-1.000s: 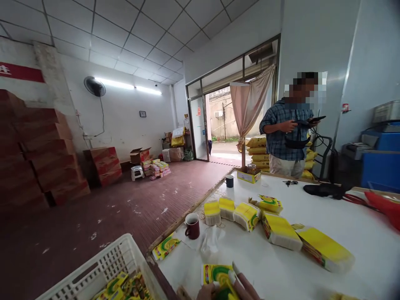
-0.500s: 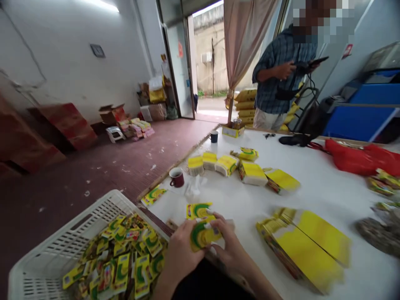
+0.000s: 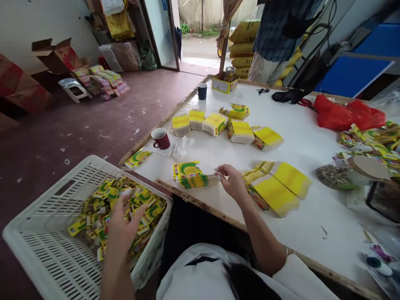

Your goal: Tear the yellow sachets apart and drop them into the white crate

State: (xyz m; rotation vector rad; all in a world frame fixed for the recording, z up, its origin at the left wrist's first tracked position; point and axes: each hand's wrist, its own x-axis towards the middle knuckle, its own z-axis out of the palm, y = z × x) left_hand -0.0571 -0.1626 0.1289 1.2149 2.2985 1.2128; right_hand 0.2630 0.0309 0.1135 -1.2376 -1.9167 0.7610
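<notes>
My left hand point(image 3: 123, 227) reaches down into a white slotted crate point(image 3: 46, 250) full of loose yellow-green sachets point(image 3: 118, 208), with the fingers spread over them. On the white table point(image 3: 312, 225), my right hand point(image 3: 229, 181) pinches the right end of a small stack of yellow-green sachets point(image 3: 190, 177) lying near the front edge. Just right of that hand lie two big bundles of yellow packets point(image 3: 278, 187).
Further back sit a dark red mug point(image 3: 161, 138), a tissue, a row of yellow bundles point(image 3: 215, 123), a dark cup point(image 3: 202, 91) and a small box. A red bag point(image 3: 346, 114) and loose packets are at right. A person in a plaid shirt point(image 3: 275, 33) stands at the far end.
The view has tilted down. My left hand let go of the sachets and dropped into the crate. The stack now rests on the table under my right hand.
</notes>
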